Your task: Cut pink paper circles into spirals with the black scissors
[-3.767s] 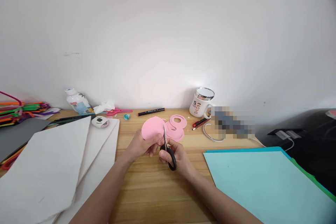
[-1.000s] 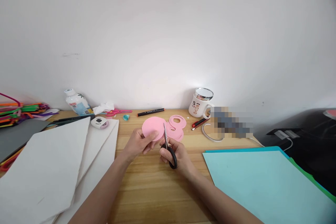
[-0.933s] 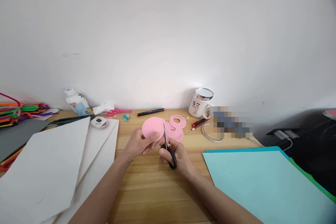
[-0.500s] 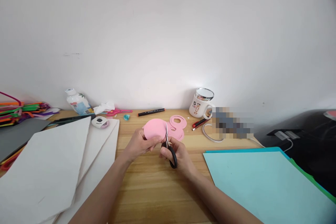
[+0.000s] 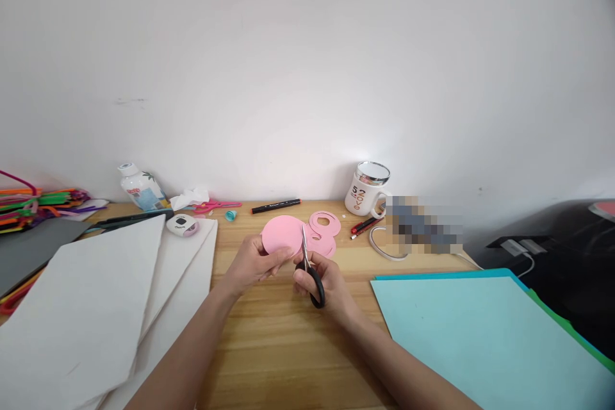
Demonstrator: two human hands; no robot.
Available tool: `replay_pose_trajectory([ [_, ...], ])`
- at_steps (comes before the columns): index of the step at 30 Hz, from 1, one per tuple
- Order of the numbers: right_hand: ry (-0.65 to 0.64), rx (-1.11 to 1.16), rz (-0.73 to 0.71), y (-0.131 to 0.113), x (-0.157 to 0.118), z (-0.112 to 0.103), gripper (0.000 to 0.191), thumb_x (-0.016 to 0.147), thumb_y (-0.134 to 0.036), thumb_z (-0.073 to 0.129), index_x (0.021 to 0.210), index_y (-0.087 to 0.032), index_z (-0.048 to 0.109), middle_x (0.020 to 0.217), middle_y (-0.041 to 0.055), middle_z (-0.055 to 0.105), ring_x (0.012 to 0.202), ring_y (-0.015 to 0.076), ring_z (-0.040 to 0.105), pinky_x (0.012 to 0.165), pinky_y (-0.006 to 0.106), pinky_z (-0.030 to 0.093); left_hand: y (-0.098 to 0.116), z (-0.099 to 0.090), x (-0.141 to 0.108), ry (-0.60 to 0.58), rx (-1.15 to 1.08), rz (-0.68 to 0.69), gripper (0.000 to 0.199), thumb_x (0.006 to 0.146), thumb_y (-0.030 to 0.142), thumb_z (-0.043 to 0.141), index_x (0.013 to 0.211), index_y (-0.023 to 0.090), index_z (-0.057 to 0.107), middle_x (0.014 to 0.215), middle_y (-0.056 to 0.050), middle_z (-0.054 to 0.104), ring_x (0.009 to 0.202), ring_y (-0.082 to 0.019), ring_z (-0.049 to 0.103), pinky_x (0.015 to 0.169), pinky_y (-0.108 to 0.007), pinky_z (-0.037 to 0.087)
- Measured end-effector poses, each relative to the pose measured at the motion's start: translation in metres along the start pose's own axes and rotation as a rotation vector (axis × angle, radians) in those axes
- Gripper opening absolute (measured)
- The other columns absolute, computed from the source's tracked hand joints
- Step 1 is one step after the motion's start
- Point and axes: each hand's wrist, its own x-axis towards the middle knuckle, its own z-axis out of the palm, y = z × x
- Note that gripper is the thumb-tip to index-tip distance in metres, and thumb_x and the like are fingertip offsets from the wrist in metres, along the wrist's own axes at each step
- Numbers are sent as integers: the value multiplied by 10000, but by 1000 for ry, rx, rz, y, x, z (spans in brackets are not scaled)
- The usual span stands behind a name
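Your left fingers (image 5: 277, 259) are pinching 1 pink disc (image 5: 283, 235); your right fingers (image 5: 306, 275) are gripping black-handled scissors (image 5: 316, 286) at its edge.

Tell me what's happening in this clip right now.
A person sits or stands at a wooden table. The left hand holds a rounded piece of pink paper, and the right hand holds black-handled scissors with the blades at the paper's right edge. Just beyond, a pink figure-eight cutout lies on the table. A black marker and a white mug are near the wall, and light blue sheets lie to the right.
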Motion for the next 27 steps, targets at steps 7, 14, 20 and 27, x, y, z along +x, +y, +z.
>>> replay_pose_trajectory([
  [7, -11, 15, -14, 2, -1, -1, 325, 635, -402, 714, 769, -175, 525, 495, -68, 466, 408, 76, 409, 425, 208, 327, 0, -1, 0, 13, -12, -1, 335, 690, 333, 642, 464, 134, 495, 369, 57, 434, 319, -25, 298, 328, -167, 190],
  [14, -9, 31, -9, 4, 0, -1, 297, 651, -378, 705, 776, -169, 537, 479, -83, 446, 387, 63, 385, 429, 209, 336, -2, -1, 1, 17, -49, 0, 367, 693, 330, 642, 442, 137, 457, 357, 60, 428, 300, -21, 309, 322, -164, 190],
  [20, -14, 62, -10, 8, 0, -1, 278, 656, -347, 710, 770, -171, 527, 492, -87, 438, 393, 57, 375, 435, 209, 340, -1, 1, 3, -10, -178, 7, 330, 727, 377, 615, 529, 131, 517, 432, 25, 540, 268, -40, 386, 294, -169, 212],
  [27, -26, 69, -4, 9, 0, 0, 252, 673, -335, 698, 771, -172, 533, 473, -90, 425, 393, 57, 356, 429, 205, 316, -4, 3, 2, -4, -137, -5, 358, 735, 365, 618, 486, 123, 531, 344, 58, 437, 280, -35, 371, 326, -166, 187],
])
